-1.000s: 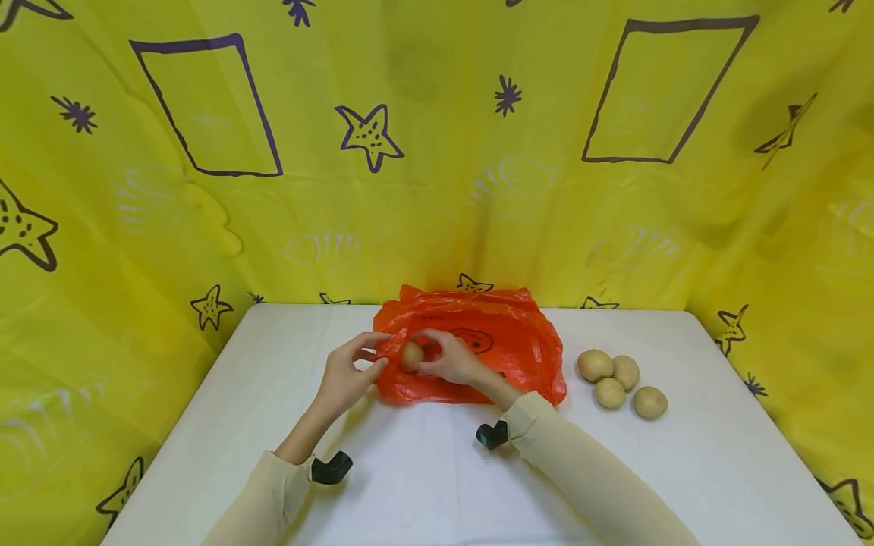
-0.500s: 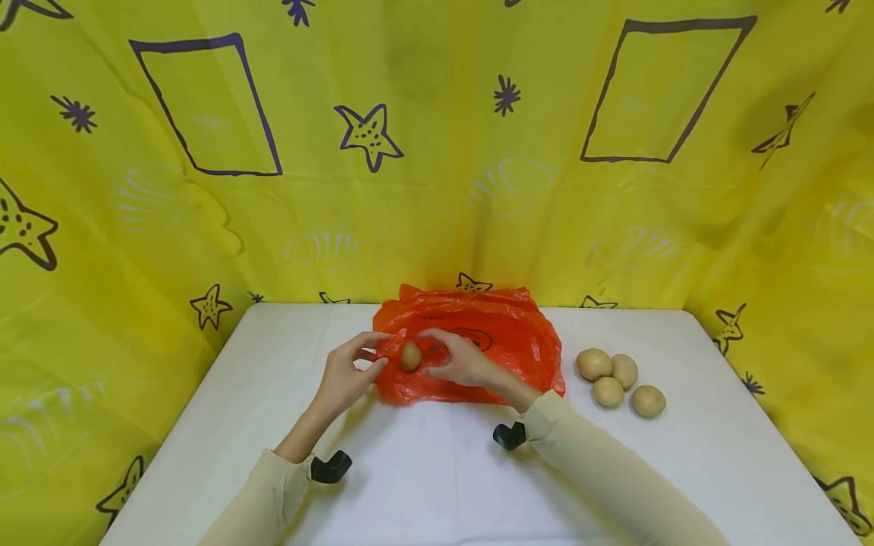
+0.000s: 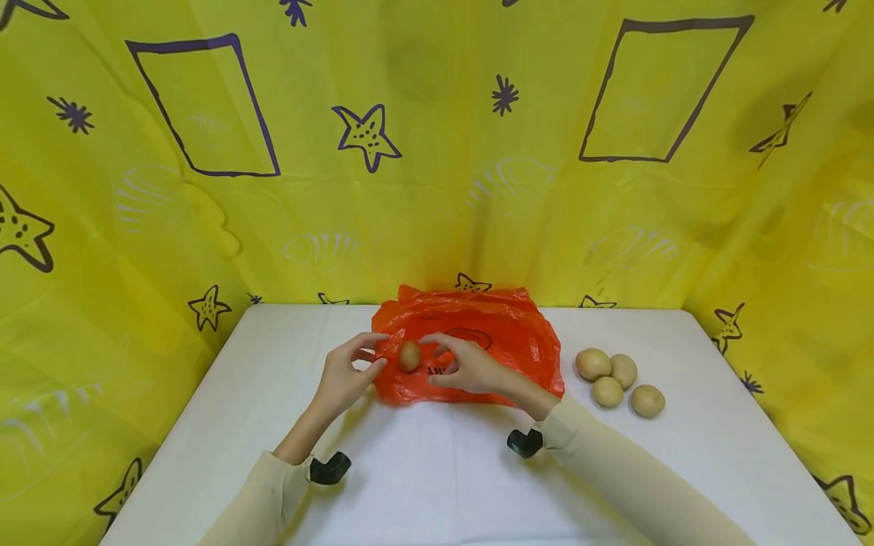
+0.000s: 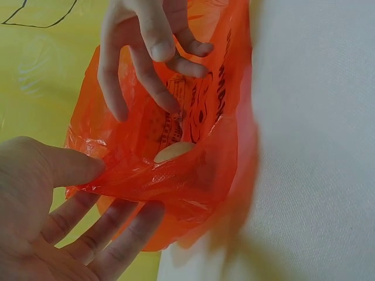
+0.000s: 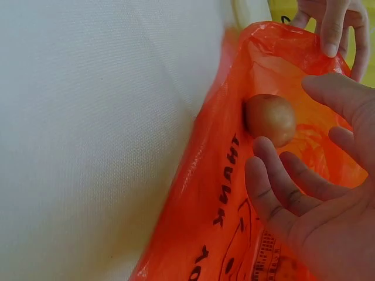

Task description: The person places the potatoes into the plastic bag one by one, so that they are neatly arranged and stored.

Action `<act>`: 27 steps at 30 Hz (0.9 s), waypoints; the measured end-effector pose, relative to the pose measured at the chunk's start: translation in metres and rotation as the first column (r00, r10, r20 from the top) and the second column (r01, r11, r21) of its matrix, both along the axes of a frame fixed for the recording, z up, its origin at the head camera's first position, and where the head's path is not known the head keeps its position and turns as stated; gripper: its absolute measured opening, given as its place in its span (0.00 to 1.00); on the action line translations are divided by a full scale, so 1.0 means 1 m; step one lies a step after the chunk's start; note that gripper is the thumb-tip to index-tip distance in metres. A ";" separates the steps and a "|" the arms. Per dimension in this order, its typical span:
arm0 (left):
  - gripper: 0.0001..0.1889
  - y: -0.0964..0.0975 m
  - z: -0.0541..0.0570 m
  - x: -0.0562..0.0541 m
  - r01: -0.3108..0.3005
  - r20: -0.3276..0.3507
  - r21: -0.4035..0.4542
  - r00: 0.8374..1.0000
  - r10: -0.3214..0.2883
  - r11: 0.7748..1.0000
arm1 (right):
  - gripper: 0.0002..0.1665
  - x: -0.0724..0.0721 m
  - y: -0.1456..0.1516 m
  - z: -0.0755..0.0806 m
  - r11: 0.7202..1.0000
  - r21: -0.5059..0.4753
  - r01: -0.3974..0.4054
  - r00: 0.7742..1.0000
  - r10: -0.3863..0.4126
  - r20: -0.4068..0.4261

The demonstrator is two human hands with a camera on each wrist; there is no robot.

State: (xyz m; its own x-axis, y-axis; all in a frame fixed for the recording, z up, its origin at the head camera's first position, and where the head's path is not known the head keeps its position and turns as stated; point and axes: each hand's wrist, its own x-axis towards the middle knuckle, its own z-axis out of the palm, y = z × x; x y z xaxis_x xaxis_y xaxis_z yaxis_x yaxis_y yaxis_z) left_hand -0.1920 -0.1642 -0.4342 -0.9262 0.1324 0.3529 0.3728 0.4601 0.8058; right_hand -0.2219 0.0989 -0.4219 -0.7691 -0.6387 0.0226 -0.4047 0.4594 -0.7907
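Observation:
A red plastic bag (image 3: 508, 364) with black print lies at the back of the table, its mouth toward the left. My left hand (image 3: 344, 378) pinches the bag's edge between thumb and fingers, holding the mouth up, as the left wrist view shows. Just inside that mouth sits a round tan potato (image 5: 270, 120), partly behind the red film in the left wrist view. My right hand (image 3: 471, 365) hovers over the bag to the right of this potato, fingers loosely bent and apart from it, with nothing in them.
Several more potatoes (image 3: 608, 392) lie close together on the white table (image 3: 423, 485), to the right of the bag. A yellow curtain (image 3: 437, 205) with starfish drawings surrounds the table's back and sides.
My right hand has let go of the potato inside the bag's mouth and drawn back to the right. The left hand keeps its hold on the bag's edge.

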 end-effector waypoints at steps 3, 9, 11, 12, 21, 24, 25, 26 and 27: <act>0.19 0.000 -0.001 0.000 0.000 -0.008 0.001 1.000 0.000 1.000 | 0.38 0.003 0.004 0.003 1.000 -0.007 -0.008 1.000 0.008 -0.010; 0.19 0.000 -0.003 0.000 -0.001 -0.022 0.000 1.000 0.001 1.000 | 0.38 0.010 0.012 0.007 0.999 -0.007 -0.032 0.998 0.032 -0.047; 0.19 0.000 -0.003 0.000 -0.002 -0.026 0.000 1.000 0.002 1.000 | 0.38 0.012 0.015 0.007 0.999 -0.005 -0.039 0.998 0.039 -0.058; 0.19 0.000 -0.003 0.000 -0.001 -0.027 0.001 1.000 0.001 1.000 | 0.38 0.013 0.017 0.007 0.999 -0.004 -0.041 0.997 0.040 -0.062; 0.18 0.001 -0.001 0.001 0.007 -0.006 0.005 1.000 -0.007 1.000 | 0.37 0.025 0.031 0.013 0.997 -0.034 -0.067 0.993 0.063 -0.103; 0.18 0.001 -0.001 0.001 0.003 0.003 0.001 1.000 -0.003 1.000 | 0.35 0.029 0.037 0.014 0.996 -0.047 -0.082 0.989 0.075 -0.129; 0.18 0.001 -0.001 0.001 0.002 0.004 0.000 1.000 -0.002 1.000 | 0.35 0.030 0.039 0.015 0.995 -0.052 -0.088 0.987 0.080 -0.139; 0.18 0.001 -0.002 0.001 0.001 0.004 0.000 1.000 -0.001 1.000 | 0.35 0.031 0.041 0.015 0.994 -0.057 -0.094 0.985 0.084 -0.149; 0.18 0.001 -0.002 0.001 0.000 0.004 0.001 1.000 0.000 1.000 | 0.35 0.032 0.043 0.016 0.993 -0.062 -0.098 0.984 0.087 -0.159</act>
State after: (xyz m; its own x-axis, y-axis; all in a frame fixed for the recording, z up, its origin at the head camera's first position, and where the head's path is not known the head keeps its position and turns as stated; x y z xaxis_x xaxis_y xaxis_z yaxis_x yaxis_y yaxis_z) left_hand -0.1913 -0.1632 -0.4359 -0.9275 0.1321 0.3497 0.3699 0.4596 0.8074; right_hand -0.1904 0.1417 -0.4062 -0.6906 -0.6995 0.1840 -0.5633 0.3606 -0.7434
